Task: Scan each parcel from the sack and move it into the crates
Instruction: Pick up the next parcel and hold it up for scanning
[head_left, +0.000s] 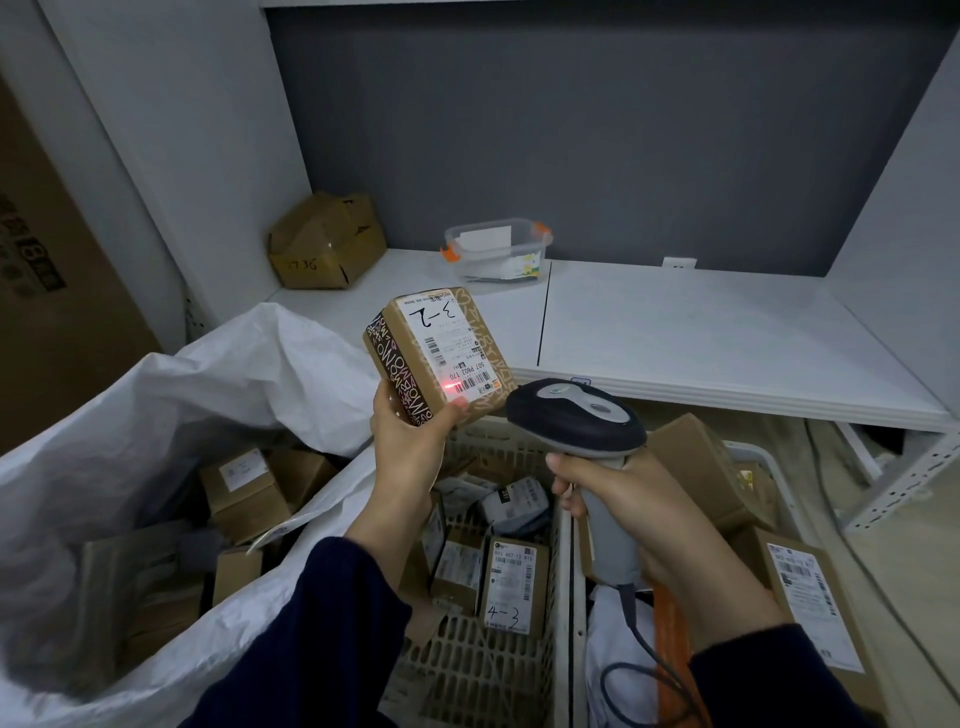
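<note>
My left hand (408, 441) holds up a small brown parcel (441, 353) with a white label marked "3-2". A red scan spot glows on the barcode near my thumb. My right hand (628, 499) grips a grey and black barcode scanner (576, 415), whose head points at the label. The open white sack (171, 395) lies at the left with several brown boxes inside. Below my hands stand two beige slotted crates, the left crate (483, 665) and the right crate (748, 452), both holding several parcels.
A white shelf (701, 332) runs behind the crates, bearing a dented cardboard box (327, 241) and a clear plastic tub with orange clips (498, 252). A large carton (47, 291) stands at far left. The scanner cable (639, 660) trails down into the right crate.
</note>
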